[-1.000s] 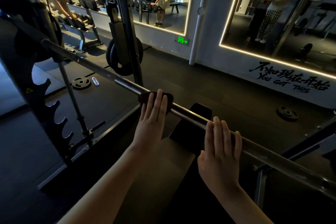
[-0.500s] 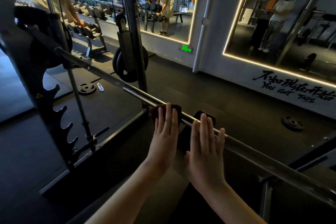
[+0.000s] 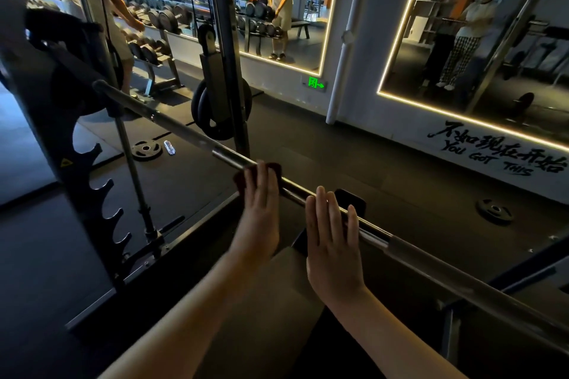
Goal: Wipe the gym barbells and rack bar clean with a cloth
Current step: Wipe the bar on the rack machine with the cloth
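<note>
Bar (image 3: 172, 124): racked, slanting across view.
Cloth (image 3: 276, 168): dark, draped over bar mid-length, pressed under left hand (image 3: 260, 209), fingers straight.
Right hand (image 3: 331, 243): flat on bare bar just beside, fingers straight, gripping nothing.
Progress: judged partway along bar; both ends apparently left to wipe.

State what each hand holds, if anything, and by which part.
Neither grips anything. The left hand presses the cloth flat on the bar with straight fingers; the right hand rests open on the bar.
</note>
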